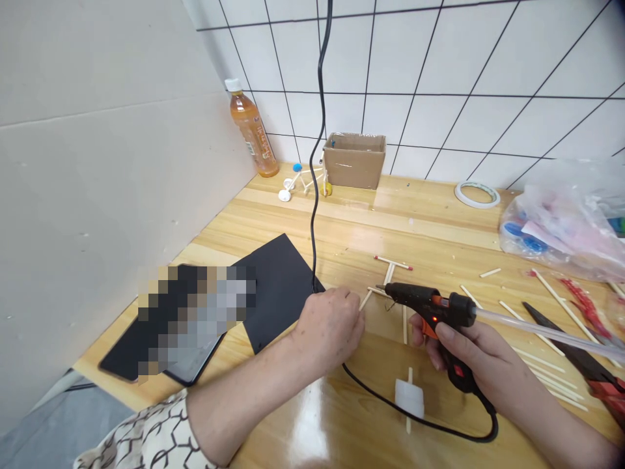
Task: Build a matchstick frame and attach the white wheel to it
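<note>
My left hand (332, 322) is closed, its fingertips pinching a thin wooden stick (366, 299). That stick meets a small frame of sticks (389, 273) with a red-tipped crosspiece on the table. My right hand (471, 355) is wrapped round the handle of a black glue gun (415, 294), whose orange light is lit. The nozzle points left and is at the joint by the stick; whether it touches cannot be made out. A clear glue stick (532, 326) runs out of the gun's back. Below lies a white wheel-like piece (409, 397) with a stick through it.
A black cord (319, 98) hangs down across the view. Scissors (561, 352) and loose sticks lie right, near a plastic bag (566, 221) and tape roll (477, 194). At the back stand a bottle (251, 130), stick model (305, 179) and cardboard box (354, 163). Black card (278, 280) and phones (141, 345) lie left.
</note>
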Tool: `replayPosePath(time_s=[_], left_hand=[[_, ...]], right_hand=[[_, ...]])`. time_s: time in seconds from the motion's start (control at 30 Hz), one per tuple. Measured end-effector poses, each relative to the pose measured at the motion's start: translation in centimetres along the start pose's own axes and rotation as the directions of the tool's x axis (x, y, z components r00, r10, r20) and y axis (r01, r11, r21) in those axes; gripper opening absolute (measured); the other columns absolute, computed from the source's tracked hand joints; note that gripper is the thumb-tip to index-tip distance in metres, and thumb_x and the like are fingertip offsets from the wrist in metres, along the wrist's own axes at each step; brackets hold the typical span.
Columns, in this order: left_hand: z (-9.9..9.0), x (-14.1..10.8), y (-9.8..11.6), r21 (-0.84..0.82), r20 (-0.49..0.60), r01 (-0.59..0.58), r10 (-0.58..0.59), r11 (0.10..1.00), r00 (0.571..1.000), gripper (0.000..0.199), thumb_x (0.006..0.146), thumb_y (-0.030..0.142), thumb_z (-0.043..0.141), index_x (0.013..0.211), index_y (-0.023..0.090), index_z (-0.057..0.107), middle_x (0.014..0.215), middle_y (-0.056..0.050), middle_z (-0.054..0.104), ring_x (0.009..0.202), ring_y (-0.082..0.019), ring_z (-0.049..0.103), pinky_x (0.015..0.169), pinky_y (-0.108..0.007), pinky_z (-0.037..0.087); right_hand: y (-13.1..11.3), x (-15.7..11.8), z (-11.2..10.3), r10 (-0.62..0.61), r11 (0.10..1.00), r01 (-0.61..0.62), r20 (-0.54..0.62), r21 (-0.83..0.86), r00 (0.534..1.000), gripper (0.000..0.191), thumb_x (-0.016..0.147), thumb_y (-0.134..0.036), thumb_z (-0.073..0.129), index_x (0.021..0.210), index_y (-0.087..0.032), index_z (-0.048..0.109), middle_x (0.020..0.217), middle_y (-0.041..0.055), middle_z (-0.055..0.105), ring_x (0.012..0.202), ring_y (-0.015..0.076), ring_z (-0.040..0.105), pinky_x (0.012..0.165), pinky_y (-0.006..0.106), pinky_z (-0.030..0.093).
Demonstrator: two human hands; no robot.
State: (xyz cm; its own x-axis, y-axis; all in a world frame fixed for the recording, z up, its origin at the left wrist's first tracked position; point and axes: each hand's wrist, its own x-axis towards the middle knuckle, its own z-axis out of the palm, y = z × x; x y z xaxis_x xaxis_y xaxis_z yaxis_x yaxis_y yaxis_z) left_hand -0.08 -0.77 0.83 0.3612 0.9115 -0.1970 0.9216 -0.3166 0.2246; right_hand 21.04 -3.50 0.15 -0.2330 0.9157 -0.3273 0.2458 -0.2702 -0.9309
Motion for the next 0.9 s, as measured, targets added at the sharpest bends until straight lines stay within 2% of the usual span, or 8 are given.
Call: replayPosePath(time_s=[0.3,0.43,0.53,0.6,0.7,0.77,0.83,0.9], left_hand=[[0.0,0.0,0.1,0.005,0.003,0.01,-0.01,1.0,1.0,0.024,0.083,0.022,0.037,0.079,0.015,0.06,0.079,-0.007,0.063,0.075,-0.022,0.063,0.059,-0.03,0.046],[0.0,-0.1,0.1,0.013,-0.006,0.005,-0.004,1.0,1.0,0.024,0.083,0.022,0.037,0.078,0.015,0.06,0.079,-0.007,0.063,0.073,-0.022,0.063,0.057,-0.03,0.045],[0.0,-0.2,0.1,0.01,-0.008,-0.013,0.013,1.0,1.0,0.026,0.084,0.022,0.036,0.078,0.015,0.06,0.078,-0.006,0.063,0.072,-0.021,0.062,0.056,-0.029,0.044],[0.0,-0.3,0.1,-0.001,-0.008,-0.022,0.022,1.0,1.0,0.028,0.086,0.025,0.034,0.077,0.016,0.059,0.076,-0.006,0.062,0.07,-0.021,0.062,0.056,-0.028,0.042],[-0.4,-0.7,0.0,-0.024,0.008,-0.027,0.028,0.999,1.0,0.032,0.088,0.03,0.034,0.074,0.016,0.059,0.074,-0.005,0.062,0.067,-0.019,0.06,0.053,-0.026,0.038],[-0.9,-1.0,-0.4,-0.059,0.027,-0.054,0.056,0.997,0.998,0.034,0.088,0.035,0.036,0.069,0.016,0.058,0.071,-0.004,0.06,0.063,-0.017,0.058,0.051,-0.025,0.035],[-1.7,-1.5,-1.0,-0.135,0.057,-0.116,0.125,0.984,0.991,0.037,0.088,0.041,0.04,0.065,0.017,0.057,0.066,-0.001,0.059,0.059,-0.014,0.055,0.051,-0.023,0.034],[-2.6,-2.0,-1.6,-0.258,0.105,-0.193,0.226,0.947,0.968,0.035,0.084,0.045,0.049,0.064,0.018,0.057,0.063,0.002,0.057,0.059,-0.011,0.053,0.052,-0.021,0.034]], right_hand=[[0.3,0.4,-1.5,-0.055,0.996,0.052,-0.031,-0.077,0.998,0.039,0.081,-0.053,0.049,0.09,-0.018,0.064,0.069,0.0037,0.061,0.055,0.0147,0.052,0.048,0.026,0.042],[-0.5,0.1,-2.7,-0.096,0.961,0.047,-0.17,-0.271,0.981,0.04,0.082,-0.054,0.047,0.075,-0.019,0.064,0.071,0.004,0.061,0.059,0.0151,0.053,0.052,0.025,0.044],[-1.2,-0.4,-3.1,-0.103,0.906,-0.028,-0.285,-0.423,0.953,0.041,0.076,-0.059,0.051,0.083,-0.021,0.066,0.072,0.004,0.062,0.062,0.018,0.055,0.053,0.028,0.044],[-1.6,-0.7,-3.1,-0.103,0.881,-0.061,-0.317,-0.469,0.943,0.044,0.074,-0.06,0.053,0.09,-0.021,0.066,0.076,0.0047,0.064,0.066,0.0201,0.056,0.054,0.029,0.045],[-1.9,-1.2,-3.1,-0.059,0.911,-0.07,-0.296,-0.407,0.953,0.046,0.074,-0.06,0.053,0.093,-0.021,0.064,0.072,0.0044,0.062,0.061,0.0188,0.055,0.051,0.029,0.044],[-1.9,-1.5,-3.3,0.0,0.946,-0.073,-0.226,-0.316,0.974,0.044,0.075,-0.059,0.053,0.094,-0.021,0.063,0.064,0.0026,0.058,0.055,0.0167,0.051,0.046,0.027,0.042],[-1.9,-1.7,-3.8,0.023,0.972,-0.056,-0.144,-0.229,0.989,0.042,0.077,-0.057,0.052,0.095,-0.021,0.063,0.061,0.0021,0.055,0.052,0.0162,0.048,0.044,0.027,0.039],[-2.2,-1.9,-4.2,-0.008,0.988,-0.01,-0.118,-0.156,0.993,0.04,0.077,-0.057,0.052,0.094,-0.023,0.063,0.06,0.0031,0.055,0.051,0.0176,0.048,0.042,0.028,0.037]])
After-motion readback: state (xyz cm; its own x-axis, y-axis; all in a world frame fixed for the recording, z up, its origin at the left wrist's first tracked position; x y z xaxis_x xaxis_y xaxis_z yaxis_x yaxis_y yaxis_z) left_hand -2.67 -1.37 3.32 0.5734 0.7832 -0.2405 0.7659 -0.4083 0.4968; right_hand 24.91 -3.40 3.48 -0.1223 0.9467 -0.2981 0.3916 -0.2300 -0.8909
